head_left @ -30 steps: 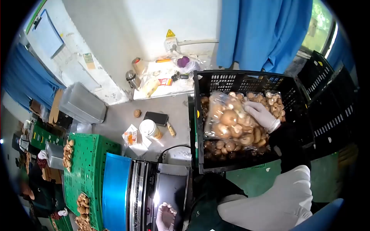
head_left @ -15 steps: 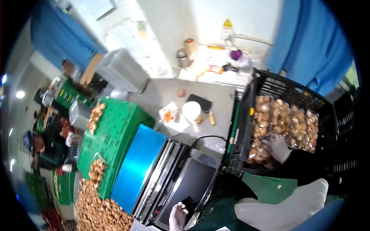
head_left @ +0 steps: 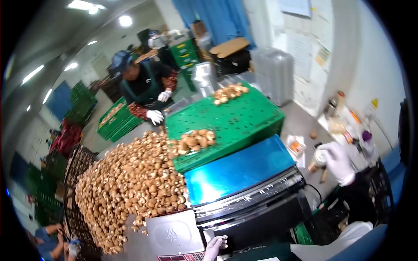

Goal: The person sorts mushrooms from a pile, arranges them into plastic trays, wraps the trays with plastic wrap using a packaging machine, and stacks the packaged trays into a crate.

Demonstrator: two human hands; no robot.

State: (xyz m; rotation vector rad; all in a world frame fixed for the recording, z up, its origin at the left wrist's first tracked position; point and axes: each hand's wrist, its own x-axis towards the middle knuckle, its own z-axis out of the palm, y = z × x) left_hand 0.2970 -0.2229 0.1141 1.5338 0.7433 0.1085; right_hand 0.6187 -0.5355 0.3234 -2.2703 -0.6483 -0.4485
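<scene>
My left hand [head_left: 215,247], in a white glove, is at the bottom by the dark front of the wrapping machine [head_left: 265,222]. Its fingers are loosely bent with nothing seen in them. On the right, my right hand [head_left: 342,165], also gloved, is raised in front of a white tub [head_left: 320,157] on the bench. Its fingers are apart and partly cover the tub; I see no grip on it. A blue film-covered surface [head_left: 239,169] lies behind the machine's rollers. Beside it, a scale [head_left: 172,232] has a bare metal plate.
A large heap of brown mushrooms [head_left: 135,182] covers the table on the left. Two groups of mushrooms lie on an upturned green crate [head_left: 226,117]. Clear trays [head_left: 274,71] are stacked behind. Across the table a co-worker [head_left: 146,87] wears white gloves. A black crate [head_left: 383,182] is at right.
My view has swung left, bringing the mushroom heap and scale into sight. My right hand has come up out of the black crate of packed mushrooms. My left hand remains by the machine.
</scene>
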